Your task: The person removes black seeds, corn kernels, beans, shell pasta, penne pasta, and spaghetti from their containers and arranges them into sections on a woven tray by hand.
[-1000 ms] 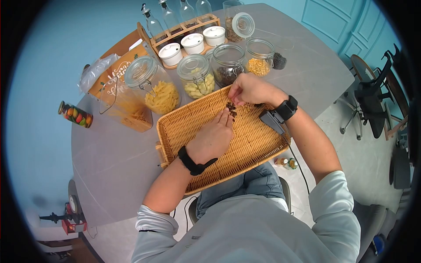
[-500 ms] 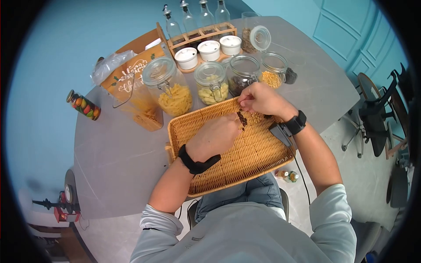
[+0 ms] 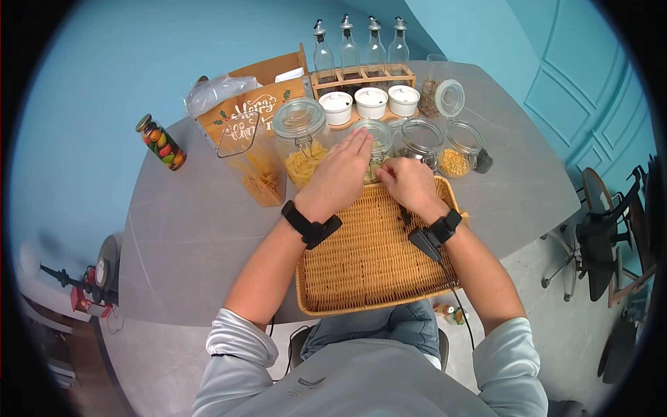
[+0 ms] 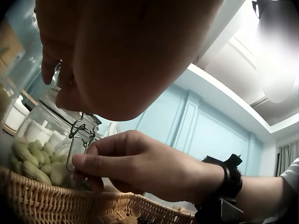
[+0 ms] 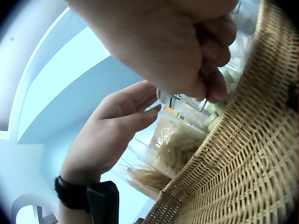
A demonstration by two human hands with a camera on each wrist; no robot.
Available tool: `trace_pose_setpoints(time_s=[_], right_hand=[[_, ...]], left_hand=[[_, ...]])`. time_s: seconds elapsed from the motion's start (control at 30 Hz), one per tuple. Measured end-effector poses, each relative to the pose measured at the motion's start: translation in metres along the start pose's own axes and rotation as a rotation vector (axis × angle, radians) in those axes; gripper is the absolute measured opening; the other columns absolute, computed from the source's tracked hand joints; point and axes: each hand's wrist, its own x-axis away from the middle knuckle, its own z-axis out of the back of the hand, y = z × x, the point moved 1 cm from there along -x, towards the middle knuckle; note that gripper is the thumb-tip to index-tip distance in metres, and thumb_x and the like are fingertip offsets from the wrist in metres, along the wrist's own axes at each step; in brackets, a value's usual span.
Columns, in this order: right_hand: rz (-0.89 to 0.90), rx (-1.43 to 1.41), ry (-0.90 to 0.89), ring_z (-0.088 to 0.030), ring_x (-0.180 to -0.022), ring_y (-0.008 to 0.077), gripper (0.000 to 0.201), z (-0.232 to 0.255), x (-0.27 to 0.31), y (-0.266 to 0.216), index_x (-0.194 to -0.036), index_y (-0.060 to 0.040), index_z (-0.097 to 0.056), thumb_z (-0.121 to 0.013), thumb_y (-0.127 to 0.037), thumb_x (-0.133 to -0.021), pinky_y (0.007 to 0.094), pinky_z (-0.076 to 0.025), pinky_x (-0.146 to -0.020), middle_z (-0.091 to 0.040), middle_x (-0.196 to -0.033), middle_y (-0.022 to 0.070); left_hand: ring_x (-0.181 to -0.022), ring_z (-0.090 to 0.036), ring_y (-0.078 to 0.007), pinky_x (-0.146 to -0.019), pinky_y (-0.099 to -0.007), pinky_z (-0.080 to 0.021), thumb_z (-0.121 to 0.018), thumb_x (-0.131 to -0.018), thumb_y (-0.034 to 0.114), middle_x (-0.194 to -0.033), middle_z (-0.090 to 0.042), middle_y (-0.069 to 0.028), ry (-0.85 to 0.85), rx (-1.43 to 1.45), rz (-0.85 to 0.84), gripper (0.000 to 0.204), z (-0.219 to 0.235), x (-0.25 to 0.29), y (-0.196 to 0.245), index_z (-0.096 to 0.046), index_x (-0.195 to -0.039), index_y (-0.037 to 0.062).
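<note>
My left hand [image 3: 339,175] lies over the lid [image 3: 379,132] of a clip-top glass jar, its fingers straight. That jar [image 4: 23,140] stands behind the basket and holds pale green oval pieces [image 4: 35,161]. At the jar's front, my right hand [image 3: 411,184] pinches the wire clasp [image 4: 71,154] between thumb and curled fingers. The wicker basket [image 3: 361,271] lies below both hands, with a few small dark pieces [image 3: 405,217] inside near the right wrist. Part of the jar is hidden behind the hands in the head view.
Pasta jar [image 3: 302,121] and spaghetti container [image 3: 260,170] stand left; jars of dark pieces [image 3: 420,139] and yellow kernels [image 3: 456,163] stand right. Behind are white lidded pots [image 3: 370,102] and a wooden rack [image 3: 368,75] of bottles. A jar of colourful contents [image 3: 162,144] stands far left.
Both hands have left the dark pieces in the basket and moved to the jar of green pieces. The left hand has reached its lid, the right its clasp. The head view has shifted.
</note>
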Motion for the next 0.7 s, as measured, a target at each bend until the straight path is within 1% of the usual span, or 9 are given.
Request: trace_pose_setpoints(time_s=[0.17,0.27,0.33,0.37,0.43,0.5,0.57,0.6,0.7], right_hand=[[-0.029,-0.008,-0.106,-0.071,-0.082,0.0428,0.028,0.001,-0.004,0.003,-0.087,-0.0041,-0.077,-0.066,-0.028,-0.095,0.0518,-0.057,-0.075,-0.071,-0.083,0.0255],[0.044,-0.186,-0.121,-0.070,-0.065,0.0343,0.031,-0.006,-0.002,0.018,-0.080,-0.0028,-0.073,-0.063,-0.027,-0.097,0.0439,-0.055,-0.063,-0.070,-0.069,0.0191],[-0.293,-0.899,-0.360,-0.057,-0.052,0.0163,0.033,-0.003,-0.001,0.022,-0.073,-0.0044,-0.069,-0.063,-0.025,-0.099,0.0306,-0.044,-0.052,-0.062,-0.059,0.0040],[-0.296,-0.894,-0.367,-0.057,-0.052,0.0163,0.033,0.009,-0.001,0.017,-0.073,-0.0044,-0.069,-0.063,-0.025,-0.099,0.0306,-0.044,-0.052,-0.062,-0.059,0.0040],[-0.407,-1.046,-0.413,-0.041,-0.053,0.0014,0.036,0.039,-0.004,0.009,-0.071,-0.0100,-0.065,-0.066,-0.030,-0.100,0.0200,-0.031,-0.048,-0.052,-0.060,-0.0069],[-0.337,-0.863,-0.395,-0.054,-0.062,0.0066,0.027,0.045,-0.010,0.011,-0.084,-0.0057,-0.068,-0.065,-0.025,-0.102,0.0219,-0.042,-0.056,-0.060,-0.070,-0.0024],[0.139,-0.544,0.038,-0.063,-0.082,0.0115,0.015,0.042,-0.013,0.003,-0.100,-0.0027,-0.068,-0.066,-0.018,-0.102,0.0258,-0.051,-0.072,-0.065,-0.089,0.0014],[0.189,-0.469,-0.011,-0.065,-0.102,0.0208,0.013,0.044,-0.014,0.003,-0.110,-0.0023,-0.066,-0.061,-0.002,-0.098,0.0333,-0.052,-0.090,-0.066,-0.104,0.0073],[0.281,-0.237,0.053,-0.067,-0.102,0.0352,0.023,0.043,-0.014,-0.003,-0.109,-0.0042,-0.067,-0.056,0.003,-0.090,0.0446,-0.053,-0.086,-0.065,-0.107,0.0165]], left_hand=[[-0.147,-0.044,-0.0372,-0.121,-0.0453,-0.038,-0.054,-0.082,-0.012,-0.155,-0.049,-0.0266,0.003,-0.002,0.016,0.065,0.004,0.002,0.002,-0.049,-0.147,-0.0084],[-0.147,-0.045,-0.0365,-0.121,-0.0451,-0.038,-0.055,-0.082,-0.012,-0.154,-0.050,-0.0258,0.013,0.011,0.014,0.066,0.005,0.005,0.002,-0.049,-0.147,-0.0083],[-0.147,-0.045,-0.0363,-0.121,-0.0452,-0.038,-0.056,-0.081,-0.012,-0.153,-0.050,-0.0257,0.022,0.004,0.016,0.066,0.002,0.005,0.001,-0.049,-0.147,-0.0083],[-0.146,-0.045,-0.0362,-0.121,-0.0453,-0.038,-0.057,-0.081,-0.012,-0.153,-0.051,-0.0257,0.040,-0.016,0.012,0.067,-0.001,0.005,0.001,-0.050,-0.147,-0.0085],[-0.146,-0.046,-0.0362,-0.121,-0.0454,-0.038,-0.057,-0.080,-0.013,-0.153,-0.051,-0.0257,0.065,-0.031,0.007,0.067,-0.004,0.006,0.001,-0.050,-0.147,-0.0087],[-0.146,-0.046,-0.0363,-0.120,-0.0453,-0.039,-0.058,-0.079,-0.013,-0.153,-0.051,-0.0259,0.049,-0.014,0.003,0.068,-0.002,0.004,0.000,-0.050,-0.146,-0.0091],[-0.145,-0.047,-0.0363,-0.120,-0.0453,-0.039,-0.058,-0.079,-0.014,-0.153,-0.051,-0.0261,0.047,-0.017,0.002,0.068,0.000,0.003,0.001,-0.050,-0.146,-0.0090],[-0.145,-0.047,-0.0363,-0.120,-0.0454,-0.040,-0.058,-0.078,-0.014,-0.153,-0.051,-0.0263,0.037,-0.018,0.010,0.068,0.001,0.003,0.002,-0.050,-0.146,-0.0089],[-0.144,-0.048,-0.0366,-0.119,-0.0452,-0.041,-0.058,-0.078,-0.014,-0.152,-0.052,-0.0265,0.036,-0.031,0.005,0.067,0.002,0.002,0.003,-0.051,-0.145,-0.0086]])
